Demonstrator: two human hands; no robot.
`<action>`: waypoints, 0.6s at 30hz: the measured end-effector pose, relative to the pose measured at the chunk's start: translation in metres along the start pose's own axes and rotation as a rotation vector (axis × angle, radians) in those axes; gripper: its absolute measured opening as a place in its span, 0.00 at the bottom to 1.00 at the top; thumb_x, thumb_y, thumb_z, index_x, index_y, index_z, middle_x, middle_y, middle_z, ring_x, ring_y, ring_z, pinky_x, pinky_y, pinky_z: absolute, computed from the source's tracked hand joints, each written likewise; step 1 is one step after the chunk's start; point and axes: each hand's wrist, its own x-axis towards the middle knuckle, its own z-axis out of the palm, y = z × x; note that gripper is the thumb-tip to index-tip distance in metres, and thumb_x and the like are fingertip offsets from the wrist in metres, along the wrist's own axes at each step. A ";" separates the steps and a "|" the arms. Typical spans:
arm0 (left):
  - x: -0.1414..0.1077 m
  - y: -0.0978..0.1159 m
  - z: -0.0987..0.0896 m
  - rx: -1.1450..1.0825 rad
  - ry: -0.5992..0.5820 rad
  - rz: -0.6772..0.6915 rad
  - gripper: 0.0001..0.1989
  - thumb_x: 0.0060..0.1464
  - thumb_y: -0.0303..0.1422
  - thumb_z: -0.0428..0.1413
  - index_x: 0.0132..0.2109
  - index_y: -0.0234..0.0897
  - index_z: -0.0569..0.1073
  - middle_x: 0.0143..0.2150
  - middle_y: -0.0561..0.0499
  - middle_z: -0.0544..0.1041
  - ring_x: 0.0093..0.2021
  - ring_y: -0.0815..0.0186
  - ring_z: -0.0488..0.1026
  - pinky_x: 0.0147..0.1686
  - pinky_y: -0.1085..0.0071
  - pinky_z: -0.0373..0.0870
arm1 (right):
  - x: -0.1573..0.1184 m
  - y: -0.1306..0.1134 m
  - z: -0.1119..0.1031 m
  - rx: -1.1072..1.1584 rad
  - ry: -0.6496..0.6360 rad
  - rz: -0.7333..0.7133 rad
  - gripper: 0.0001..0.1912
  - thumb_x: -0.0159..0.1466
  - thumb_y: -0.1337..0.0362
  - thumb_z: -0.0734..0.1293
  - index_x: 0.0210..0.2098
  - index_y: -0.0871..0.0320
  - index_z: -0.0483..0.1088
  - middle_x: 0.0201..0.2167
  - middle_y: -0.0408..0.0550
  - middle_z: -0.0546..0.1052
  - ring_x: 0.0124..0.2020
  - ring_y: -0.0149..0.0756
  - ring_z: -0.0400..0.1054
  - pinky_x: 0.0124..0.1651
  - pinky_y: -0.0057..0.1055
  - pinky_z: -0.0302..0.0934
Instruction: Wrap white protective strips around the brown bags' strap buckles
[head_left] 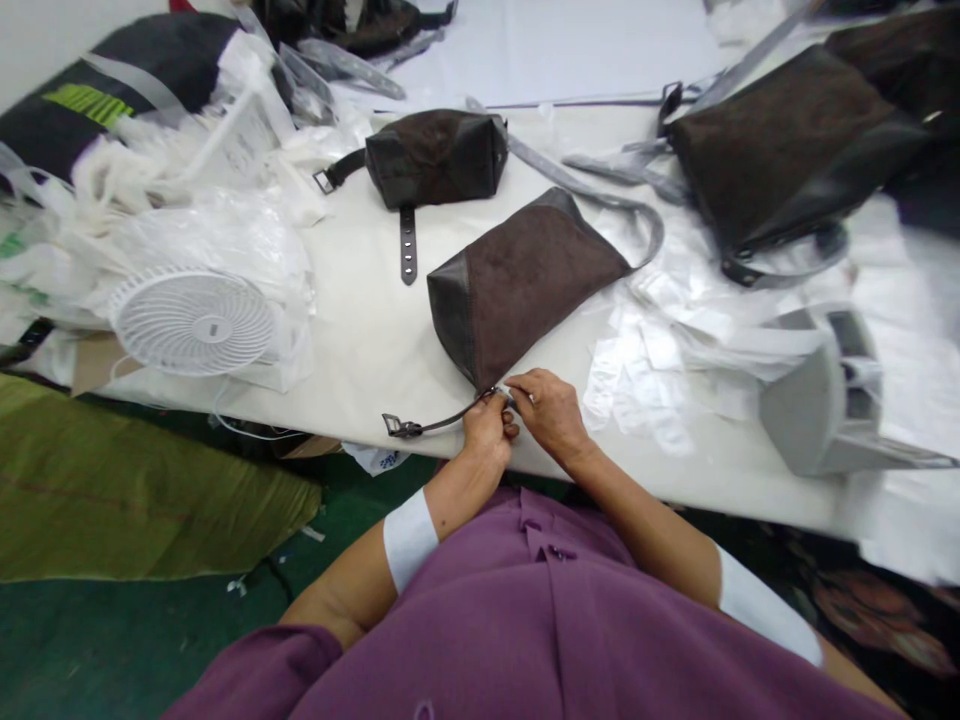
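Observation:
A brown suede bag with dark leather ends lies flat on the white table, its near corner close to my hands. From that corner runs a thin dark leather strap ending in a metal buckle. My left hand pinches the strap near the corner. My right hand sits just beside it, its fingertips on a small pale piece at the strap's end. That piece is too small and partly hidden to name.
A similar bag with a studded strap lies beyond, and a larger one lies at the right. Clear plastic wrapping covers the right side. A white round fan and white packing lie at the left. A grey bag stands at the right.

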 end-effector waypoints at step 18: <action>-0.021 0.027 -0.004 -0.010 -0.066 0.032 0.12 0.41 0.28 0.63 0.30 0.35 0.66 0.21 0.59 0.62 0.17 0.78 0.55 0.17 0.78 0.45 | 0.025 0.005 0.019 1.200 -0.361 0.731 0.08 0.44 0.73 0.70 0.26 0.62 0.70 0.21 0.43 0.73 0.21 0.27 0.65 0.24 0.23 0.61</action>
